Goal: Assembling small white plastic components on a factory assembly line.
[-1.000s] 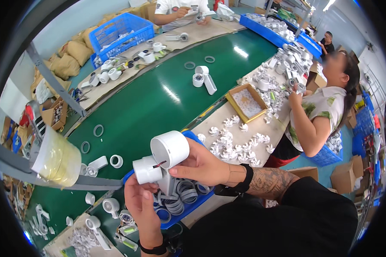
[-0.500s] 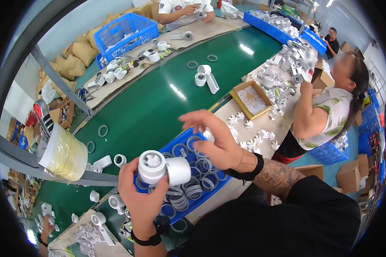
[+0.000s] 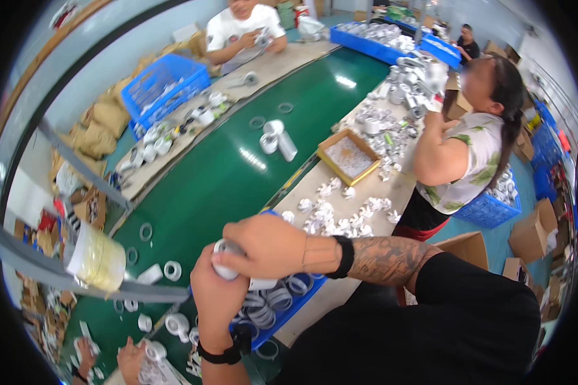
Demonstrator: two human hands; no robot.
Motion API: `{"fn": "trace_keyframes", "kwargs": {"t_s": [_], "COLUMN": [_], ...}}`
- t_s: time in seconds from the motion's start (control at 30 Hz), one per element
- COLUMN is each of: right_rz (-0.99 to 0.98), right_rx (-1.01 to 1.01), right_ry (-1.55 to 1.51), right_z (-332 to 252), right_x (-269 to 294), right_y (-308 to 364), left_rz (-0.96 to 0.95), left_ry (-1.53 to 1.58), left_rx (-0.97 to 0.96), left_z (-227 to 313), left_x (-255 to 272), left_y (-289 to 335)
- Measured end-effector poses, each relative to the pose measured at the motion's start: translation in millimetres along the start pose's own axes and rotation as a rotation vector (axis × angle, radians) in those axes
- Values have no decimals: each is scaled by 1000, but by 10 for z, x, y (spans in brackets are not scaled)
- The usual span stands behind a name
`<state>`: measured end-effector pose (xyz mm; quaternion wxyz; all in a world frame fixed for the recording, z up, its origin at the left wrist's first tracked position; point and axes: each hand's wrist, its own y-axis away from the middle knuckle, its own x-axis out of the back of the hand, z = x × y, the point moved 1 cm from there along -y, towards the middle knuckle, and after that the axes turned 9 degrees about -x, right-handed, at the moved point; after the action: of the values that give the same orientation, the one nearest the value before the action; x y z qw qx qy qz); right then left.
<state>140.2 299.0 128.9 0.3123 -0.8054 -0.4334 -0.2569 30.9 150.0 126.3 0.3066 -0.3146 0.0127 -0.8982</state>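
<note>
Two hands, left hand (image 3: 217, 295) and right hand (image 3: 271, 247), are clamping a white part (image 3: 225, 271) between them over a blue tray (image 3: 290, 310) of grey rings (image 3: 261, 316), while a glossy green belt (image 3: 192, 179) is stretching past a beige bench (image 3: 307, 187) where a co-worker (image 3: 459, 160) is facing heaped white pieces (image 3: 408, 83).

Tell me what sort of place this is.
Probably a factory assembly line, perhaps for small fans. A long green conveyor-like surface runs between co-workers, many small white fan wheels lie beside it, and a blue tray holds grey rings.
</note>
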Motion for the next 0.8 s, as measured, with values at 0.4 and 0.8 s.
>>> {"fn": "trace_keyframes", "kwargs": {"t_s": [0.4,0.8], "right_rz": [57,114], "right_rx": [418,-37], "right_ry": [-203,49], "right_z": [170,229], "right_x": [322,238], "right_y": [44,74], "left_rz": [-59,-206], "left_ry": [109,494], "left_rx": [-134,97], "left_z": [105,-42], "left_x": [-13,-156], "left_y": [-111,-71]}}
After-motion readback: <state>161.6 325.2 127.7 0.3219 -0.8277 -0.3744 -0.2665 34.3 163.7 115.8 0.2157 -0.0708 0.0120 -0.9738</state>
